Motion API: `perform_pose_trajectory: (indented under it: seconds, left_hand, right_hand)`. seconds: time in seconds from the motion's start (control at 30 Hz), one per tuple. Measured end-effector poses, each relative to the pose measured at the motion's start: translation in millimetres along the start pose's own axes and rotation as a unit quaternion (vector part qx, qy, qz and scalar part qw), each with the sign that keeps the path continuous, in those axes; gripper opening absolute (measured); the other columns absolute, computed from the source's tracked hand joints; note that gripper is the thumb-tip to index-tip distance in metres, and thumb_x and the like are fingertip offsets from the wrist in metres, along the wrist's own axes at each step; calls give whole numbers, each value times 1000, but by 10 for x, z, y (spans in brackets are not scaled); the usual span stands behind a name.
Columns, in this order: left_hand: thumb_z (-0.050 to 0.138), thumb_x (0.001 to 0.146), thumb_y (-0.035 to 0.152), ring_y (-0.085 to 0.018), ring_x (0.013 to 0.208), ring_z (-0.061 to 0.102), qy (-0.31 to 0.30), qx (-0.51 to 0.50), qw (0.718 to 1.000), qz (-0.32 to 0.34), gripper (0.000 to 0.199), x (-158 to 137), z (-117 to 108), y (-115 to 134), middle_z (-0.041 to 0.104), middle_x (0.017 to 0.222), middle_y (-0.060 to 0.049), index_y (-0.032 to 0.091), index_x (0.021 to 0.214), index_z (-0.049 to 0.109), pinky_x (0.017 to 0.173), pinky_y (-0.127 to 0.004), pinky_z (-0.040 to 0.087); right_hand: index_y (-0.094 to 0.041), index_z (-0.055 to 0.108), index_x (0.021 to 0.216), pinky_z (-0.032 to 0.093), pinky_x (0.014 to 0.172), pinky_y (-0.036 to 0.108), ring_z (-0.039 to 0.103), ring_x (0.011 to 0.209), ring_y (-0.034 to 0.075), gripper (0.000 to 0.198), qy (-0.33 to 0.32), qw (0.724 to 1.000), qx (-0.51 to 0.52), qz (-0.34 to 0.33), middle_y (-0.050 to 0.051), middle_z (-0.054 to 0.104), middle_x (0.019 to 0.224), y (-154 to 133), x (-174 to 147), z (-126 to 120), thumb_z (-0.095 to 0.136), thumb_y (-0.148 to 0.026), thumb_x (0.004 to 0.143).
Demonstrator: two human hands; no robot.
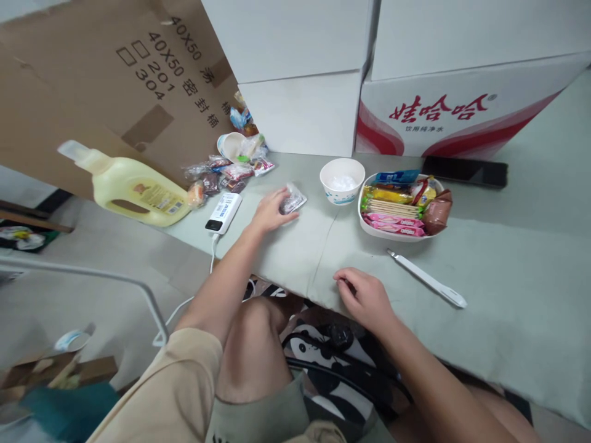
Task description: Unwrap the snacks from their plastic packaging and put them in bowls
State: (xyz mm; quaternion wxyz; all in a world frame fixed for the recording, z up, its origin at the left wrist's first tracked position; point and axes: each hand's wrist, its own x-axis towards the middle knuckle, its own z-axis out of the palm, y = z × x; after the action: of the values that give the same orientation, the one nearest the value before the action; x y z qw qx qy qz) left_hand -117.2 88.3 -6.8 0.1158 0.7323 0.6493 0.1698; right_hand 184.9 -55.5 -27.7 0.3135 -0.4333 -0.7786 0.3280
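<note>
My left hand (272, 209) reaches over the table, its fingers and thumb around the near side of a small clear plastic packet (294, 198) that lies on the tabletop. What is inside the packet is too small to make out. My right hand (364, 295) rests at the table's front edge, curled into a loose fist with nothing visible in it. Between and beyond the hands stands a white paper bowl (342, 183) with whitish wrapping inside. To its right, a white tray (392, 235) holds pink-wrapped sticks, thin tan sticks and several snack packets.
A white knife-like tool (429, 280) lies right of my right hand. A dark phone (466, 171) lies beside the white carton (425, 114). To the left are a power bank (223, 213) with a cable, a yellow jug (133, 187) and piled snack packets (233, 175).
</note>
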Motion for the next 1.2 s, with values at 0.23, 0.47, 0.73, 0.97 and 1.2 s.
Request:
perform_pose_trajectory:
  seconds: [0.23, 0.47, 0.73, 0.97, 1.2]
  left_hand:
    - [51, 91, 32, -29, 113, 64, 73, -62, 989, -113, 36, 57, 8, 162, 72, 117, -11, 17, 119, 67, 103, -39, 45]
    - [39, 100, 31, -22, 130, 56, 304, -85, 941, -125, 37, -131, -166, 771, 65, 131, -10, 19, 132, 55, 107, -35, 44]
    - [52, 97, 23, -17, 126, 62, 159, -23, 921, 354, 22, -1110, 560, 1436, 76, 117, -3, 30, 104, 71, 112, -40, 43]
    - [65, 86, 17, -20, 133, 55, 210, -113, 880, 410, 35, -1192, 741, 1472, 68, 126, -3, 30, 119, 63, 115, -42, 40]
    - [65, 86, 48, -30, 129, 55, -7, -575, 818, -22, 65, -1124, 819, 1600, 53, 138, -15, 24, 140, 40, 100, -44, 52]
  right_hand:
    - [-22, 67, 89, 46, 68, 28, 65, 69, 17, 21, 1, 999, 35, 14, 3, 72, 79, -25, 35, -74, 46, -21, 89]
    - [-21, 61, 100, 52, 72, 31, 68, 68, 18, 18, 45, 971, 202, 119, 4, 71, 82, -14, 51, -139, 52, -32, 88]
    - [-25, 48, 122, 55, 75, 33, 68, 95, 23, 55, 92, 840, 484, 229, 10, 68, 116, 70, 113, -268, 66, -53, 78]
    - [-28, 55, 118, 51, 71, 29, 60, 78, 17, 44, 188, 873, 384, 235, 0, 65, 92, 183, 42, -288, 69, -39, 78]
    - [-29, 54, 124, 52, 76, 32, 63, 89, 18, 39, 200, 926, 280, 157, 4, 66, 114, 289, 69, -228, 55, -32, 85]
